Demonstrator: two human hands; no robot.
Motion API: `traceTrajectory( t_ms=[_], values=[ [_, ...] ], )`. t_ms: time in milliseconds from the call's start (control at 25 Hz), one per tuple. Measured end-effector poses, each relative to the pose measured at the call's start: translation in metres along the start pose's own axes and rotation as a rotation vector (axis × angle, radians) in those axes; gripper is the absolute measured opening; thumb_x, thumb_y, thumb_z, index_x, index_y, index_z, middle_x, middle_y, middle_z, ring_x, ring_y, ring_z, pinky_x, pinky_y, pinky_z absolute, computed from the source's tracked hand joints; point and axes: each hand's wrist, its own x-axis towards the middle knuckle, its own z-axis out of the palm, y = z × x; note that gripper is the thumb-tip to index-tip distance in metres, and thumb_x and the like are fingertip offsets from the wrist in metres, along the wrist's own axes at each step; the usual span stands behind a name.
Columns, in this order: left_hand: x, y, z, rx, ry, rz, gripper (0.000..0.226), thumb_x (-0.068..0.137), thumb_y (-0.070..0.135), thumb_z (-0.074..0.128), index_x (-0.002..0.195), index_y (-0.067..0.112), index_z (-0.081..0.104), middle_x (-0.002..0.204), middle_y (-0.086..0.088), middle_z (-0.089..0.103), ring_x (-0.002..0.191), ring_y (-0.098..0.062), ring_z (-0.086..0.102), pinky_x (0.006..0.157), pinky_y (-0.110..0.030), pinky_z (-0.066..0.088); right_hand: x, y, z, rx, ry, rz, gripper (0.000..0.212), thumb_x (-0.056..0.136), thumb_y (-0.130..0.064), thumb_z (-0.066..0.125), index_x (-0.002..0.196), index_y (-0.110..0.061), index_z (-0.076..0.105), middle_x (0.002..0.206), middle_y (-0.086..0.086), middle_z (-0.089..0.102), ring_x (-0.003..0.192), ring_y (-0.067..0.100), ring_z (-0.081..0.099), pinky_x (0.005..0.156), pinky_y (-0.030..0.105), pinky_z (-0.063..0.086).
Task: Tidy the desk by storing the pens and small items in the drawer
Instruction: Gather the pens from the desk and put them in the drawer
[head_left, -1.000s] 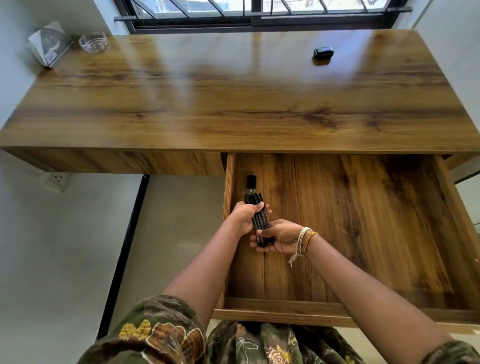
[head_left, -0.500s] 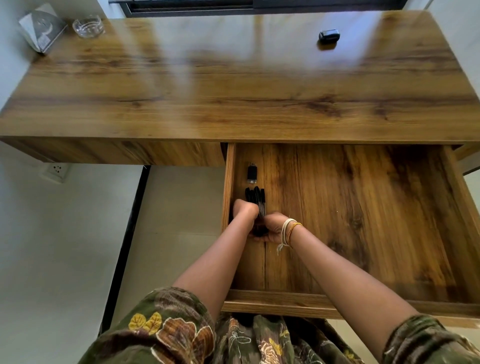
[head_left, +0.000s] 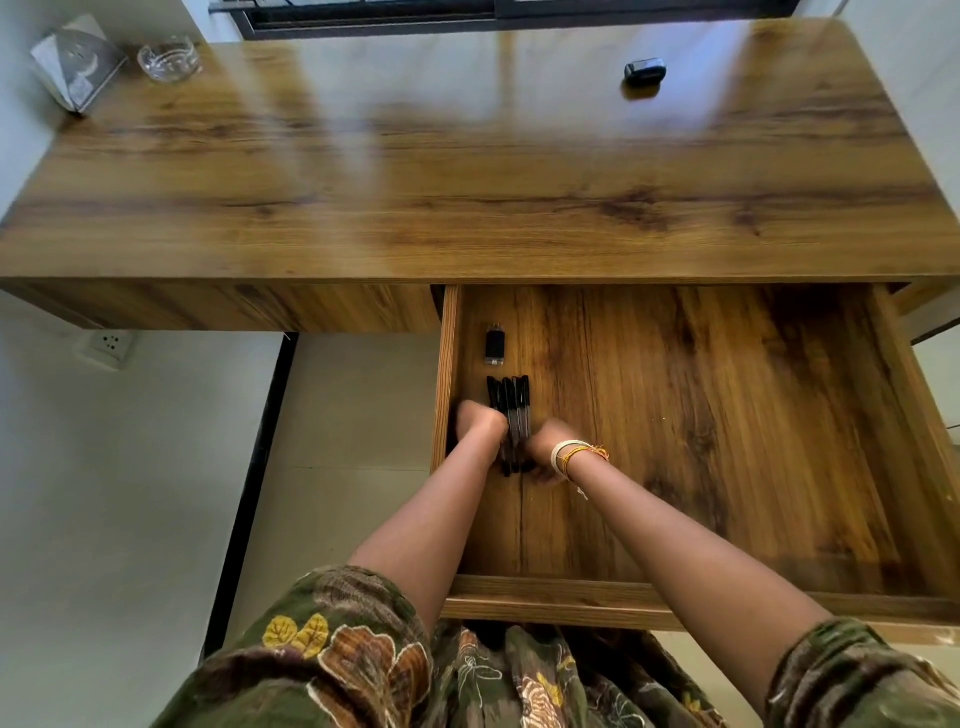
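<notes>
Both hands, left hand (head_left: 480, 423) and right hand (head_left: 545, 449), flank a bundle of black pens (head_left: 511, 410) at the open drawer's (head_left: 727, 441) left side, a small black item (head_left: 495, 344) just beyond.

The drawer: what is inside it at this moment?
Inside the drawer lie a bundle of black pens and a small black USB stick. The left hand and right hand cover the pens' near ends.

The hands (head_left: 511, 441) have lowered the pens (head_left: 509, 400) onto the drawer (head_left: 727, 415) floor.
</notes>
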Motion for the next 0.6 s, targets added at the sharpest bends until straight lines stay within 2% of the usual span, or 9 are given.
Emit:
traceTrajectory(
  t_ms=[80,280,400,520,600],
  values=[
    [-0.002,-0.001,0.0,0.023,0.033,0.007,0.021,0.098,0.003,0.042,0.115,0.004,0.054,0.116,-0.015,0.06,0.099,-0.026,0.059,0.091,-0.038,0.053,0.001,0.004,0.001,-0.037,0.035,-0.015,0.02,0.096,-0.024,0.052,0.093,-0.006,0.061,0.082,0.014,0.067,0.06,0.024,0.065,0.055,0.031,0.058],
    [-0.008,-0.004,0.001,0.095,0.11,0.073,0.023,0.098,0.003,0.042,0.116,0.005,0.055,0.115,-0.013,0.06,0.103,-0.025,0.06,0.085,-0.031,0.052,0.002,0.008,0.001,-0.082,0.133,-0.086,0.02,0.091,-0.025,0.058,0.096,-0.006,0.064,0.091,0.014,0.069,0.074,0.028,0.069,0.064,0.035,0.059],
    [-0.011,-0.006,0.002,0.139,0.169,0.107,0.024,0.098,0.003,0.041,0.116,0.005,0.056,0.116,-0.012,0.06,0.107,-0.026,0.06,0.083,-0.031,0.048,0.002,0.009,-0.001,-0.085,0.253,-0.135,0.023,0.085,-0.022,0.066,0.101,-0.006,0.063,0.097,0.012,0.067,0.077,0.025,0.06,0.062,0.03,0.047],
    [-0.013,-0.009,0.006,0.174,0.214,0.127,0.024,0.099,0.004,0.038,0.113,0.003,0.058,0.114,-0.012,0.061,0.103,-0.024,0.06,0.083,-0.031,0.049,0.004,0.01,-0.001,-0.049,0.284,-0.145,0.028,0.084,-0.019,0.068,0.106,-0.004,0.061,0.103,0.013,0.066,0.087,0.029,0.062,0.066,0.029,0.045],
    [-0.015,-0.011,0.007,0.194,0.219,0.14,0.022,0.098,0.004,0.041,0.112,0.003,0.058,0.112,-0.011,0.061,0.096,-0.021,0.058,0.078,-0.029,0.047,0.005,0.011,-0.002,-0.028,0.286,-0.154,0.028,0.084,-0.02,0.068,0.106,-0.004,0.06,0.103,0.013,0.066,0.084,0.027,0.061,0.067,0.03,0.048]
  ],
)
